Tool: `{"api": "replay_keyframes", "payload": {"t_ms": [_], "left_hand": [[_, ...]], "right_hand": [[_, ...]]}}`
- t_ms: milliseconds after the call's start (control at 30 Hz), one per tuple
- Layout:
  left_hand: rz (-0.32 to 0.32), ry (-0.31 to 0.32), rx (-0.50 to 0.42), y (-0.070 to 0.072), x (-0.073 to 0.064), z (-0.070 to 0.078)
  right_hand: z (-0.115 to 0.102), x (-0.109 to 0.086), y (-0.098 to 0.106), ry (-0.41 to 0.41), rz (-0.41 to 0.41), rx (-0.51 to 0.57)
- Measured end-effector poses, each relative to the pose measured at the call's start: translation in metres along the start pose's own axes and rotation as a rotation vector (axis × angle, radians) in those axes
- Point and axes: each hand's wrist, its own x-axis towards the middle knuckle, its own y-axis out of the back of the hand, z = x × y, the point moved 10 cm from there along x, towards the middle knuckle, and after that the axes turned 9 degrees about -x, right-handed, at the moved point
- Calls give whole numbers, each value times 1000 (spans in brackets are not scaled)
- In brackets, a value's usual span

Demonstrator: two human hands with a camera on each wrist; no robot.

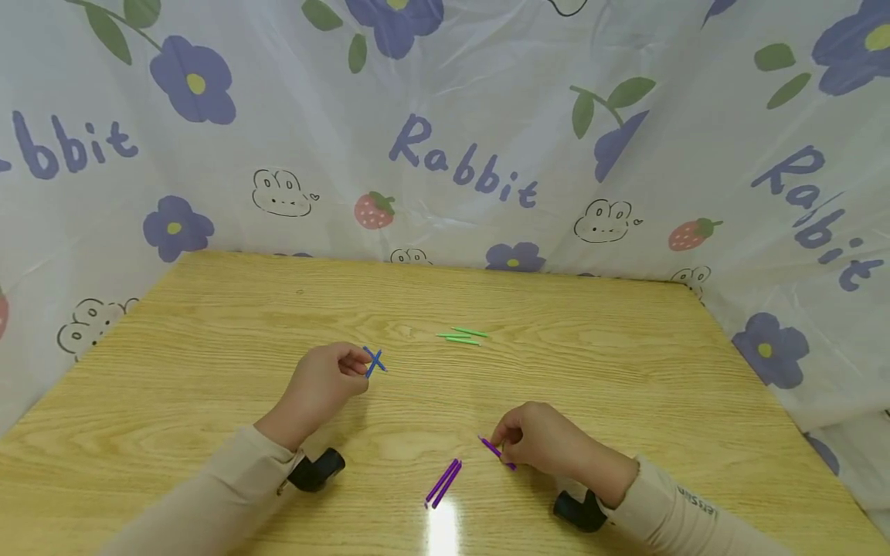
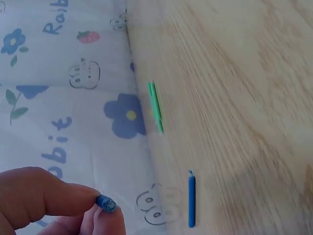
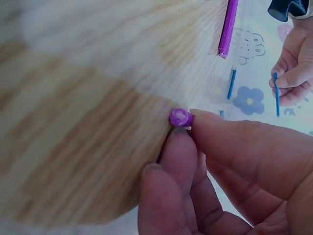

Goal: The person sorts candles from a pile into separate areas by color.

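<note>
My left hand (image 1: 321, 386) pinches a thin blue candle (image 2: 106, 203) between thumb and fingertips, one end facing the left wrist camera. Another blue candle (image 2: 191, 200) lies on the wooden table, its short wick visible. From the head view these two cross like an X at the fingertips. Nearer the front, my right hand (image 1: 545, 440) pinches a purple candle (image 1: 490, 445) that slants across its fingertips; the right wrist view shows its round end (image 3: 179, 117). Left of that hand, two purple candles (image 1: 443, 483) lie side by side on the table.
Three light green candles (image 1: 464, 337) lie close together farther back on the wooden table (image 1: 591, 340). Behind the table hangs a white sheet (image 1: 473, 93) printed with flowers, rabbits and strawberries. A black wrist camera (image 1: 316, 469) sits below the left hand, another (image 1: 580, 511) below the right.
</note>
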Motion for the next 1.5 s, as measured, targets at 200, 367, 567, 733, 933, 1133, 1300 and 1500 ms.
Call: {"api": "replay_keyframes", "payload": {"t_ms": [200,367,567,733,933,1133,1300,1500], "left_hand": [[41,30,20,11,9,-10],[56,91,21,16,14,-17],[78,120,49,20,18,-22],[83,140,60,21,24,-28],[83,139,94,19,31,-35],[71,159,122,16,36,-42],[68,152,152,14,38,-41],[42,133,192,9,39,-40]], "right_hand": [[-2,-1,1,13,7,-14],[-2,0,0,14,-1,-5],[-2,1,-1,15,-6,12],[-1,1,-1,12,-6,5],[-1,1,-1,15,4,-1],[-2,1,0,24,14,-11],[-2,1,0,23,7,5],[-2,1,0,26,-2,4]]}}
